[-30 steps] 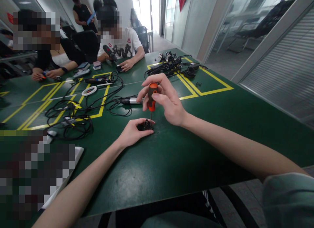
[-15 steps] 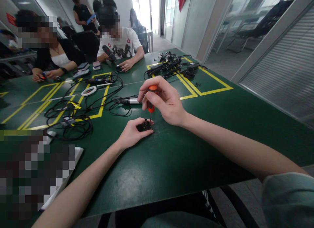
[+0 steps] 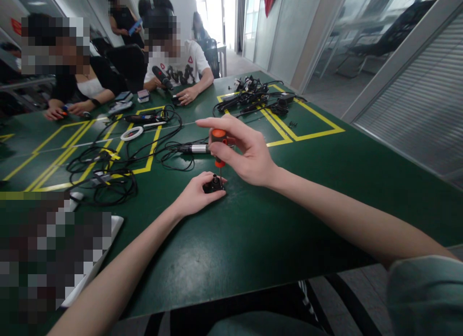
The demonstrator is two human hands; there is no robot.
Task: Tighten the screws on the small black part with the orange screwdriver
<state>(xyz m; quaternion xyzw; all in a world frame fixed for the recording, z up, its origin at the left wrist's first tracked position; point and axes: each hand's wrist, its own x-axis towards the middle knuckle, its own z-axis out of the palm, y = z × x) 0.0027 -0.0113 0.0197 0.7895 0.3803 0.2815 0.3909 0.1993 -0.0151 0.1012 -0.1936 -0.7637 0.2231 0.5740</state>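
My left hand (image 3: 197, 196) pinches a small black part (image 3: 214, 185) on the green table (image 3: 260, 230), thumb in front and fingers behind. A short tube stands up from that part. My right hand (image 3: 248, 152) holds an orange and dark screwdriver (image 3: 219, 147) nearly upright above it, thumb against the handle, index finger stretched out over the top. The thin shaft reaches down to the right side of the black part; the exact contact of the tip is too small to make out.
Black cables (image 3: 115, 181) lie left, near a white ring (image 3: 132, 133). A silver and black cylinder (image 3: 197, 148) lies behind my hands. Black devices (image 3: 249, 94) are heaped farther back. A white-edged object (image 3: 117, 225) is at left. Two people sit across the table.
The screwdriver handle has shifted slightly left and down. My right index finger has straightened out over its top. My left hand has stayed around the black part.
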